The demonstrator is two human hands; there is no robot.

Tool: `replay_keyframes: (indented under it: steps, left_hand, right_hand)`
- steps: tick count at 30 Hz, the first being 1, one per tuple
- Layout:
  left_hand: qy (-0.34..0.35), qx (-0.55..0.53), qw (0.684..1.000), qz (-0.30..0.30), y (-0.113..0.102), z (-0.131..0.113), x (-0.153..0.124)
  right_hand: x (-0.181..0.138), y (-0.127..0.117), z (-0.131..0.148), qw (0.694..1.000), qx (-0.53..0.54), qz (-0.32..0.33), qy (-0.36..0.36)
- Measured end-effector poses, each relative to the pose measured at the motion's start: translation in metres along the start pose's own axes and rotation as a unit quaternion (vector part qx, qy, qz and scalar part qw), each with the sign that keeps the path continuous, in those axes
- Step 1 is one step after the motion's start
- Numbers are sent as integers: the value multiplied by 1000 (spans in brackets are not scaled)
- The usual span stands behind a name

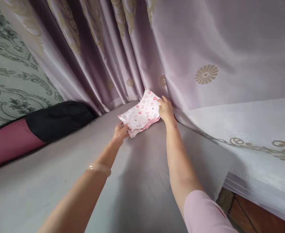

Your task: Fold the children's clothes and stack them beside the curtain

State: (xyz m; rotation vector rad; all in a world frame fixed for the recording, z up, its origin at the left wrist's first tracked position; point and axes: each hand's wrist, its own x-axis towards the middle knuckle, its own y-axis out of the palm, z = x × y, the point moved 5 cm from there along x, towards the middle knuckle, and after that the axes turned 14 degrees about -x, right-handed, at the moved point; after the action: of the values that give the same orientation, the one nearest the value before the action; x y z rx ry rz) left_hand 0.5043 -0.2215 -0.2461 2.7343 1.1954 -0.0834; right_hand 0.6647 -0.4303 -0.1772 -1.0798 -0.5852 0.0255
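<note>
A small folded white garment (pixel 142 114) with pink hearts and a pink hem lies on a grey bed sheet (pixel 84 168), far from me and close to the curtain. My left hand (pixel 120 132) grips its near left corner, fingers closed on the cloth; a pale bangle sits on that wrist. My right hand (pixel 166 109) holds the garment's right edge with the fingers curled over it, right against the curtain. Both arms are stretched far forward.
Lilac curtains (pixel 205 48) with gold flowers hang behind and to the right, draping onto the bed. A black and maroon bolster (pixel 36 129) lies at the left below patterned green wallpaper (pixel 9 71). Reddish floor tiles (pixel 254 213) show at the lower right.
</note>
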Motion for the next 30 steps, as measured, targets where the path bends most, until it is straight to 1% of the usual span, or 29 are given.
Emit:
replay_keyframes:
  steps: [2,4,7,10,12,13,15,16,17,19,21,23,25,27,28,30]
  left_hand:
    - [-12,41,999,-21,-3,14,3]
    - [9,69,997,-20,-6,23,2]
    - [49,137,989,13,-16,30,-6]
    - [91,212,972,43,-40,31,-16]
    - [135,277,949,62,-66,29,-25]
    - [164,316,931,76,-81,28,-31]
    - [227,394,885,102,-114,27,-47]
    - [253,426,862,105,-133,27,-55]
    - [270,450,844,110,-152,28,-65]
    - [282,488,819,109,-191,30,-85]
    - [271,516,806,98,-231,31,-108]
    - [248,539,801,77,-269,31,-132]
    - [225,558,797,49,-301,29,-155]
    - [209,574,792,25,-322,28,-175]
    - [206,580,788,16,-329,27,-183]
    - [205,590,781,4,-333,24,-195]
  right_hand:
    - [-2,15,-6,998,-45,47,22]
    - [-4,26,-10,993,-67,89,25]
    - [-4,34,-11,990,-72,120,6]
    - [-3,42,-5,987,-77,139,-17]
    - [-4,48,2,984,-78,155,-35]
    - [-5,50,6,983,-77,163,-43]
    - [-7,55,15,980,-71,176,-58]
    - [-9,57,21,979,-67,181,-68]
    - [-10,59,29,977,-62,185,-81]
    - [-16,62,48,974,-53,186,-120]
    - [-25,66,73,968,-45,180,-169]
    - [-39,71,100,959,-37,172,-223]
    - [-56,78,126,946,-31,161,-280]
    - [-76,87,146,930,-29,147,-337]
    - [-85,92,153,922,-30,141,-360]
    - [-101,100,162,904,-31,125,-408]
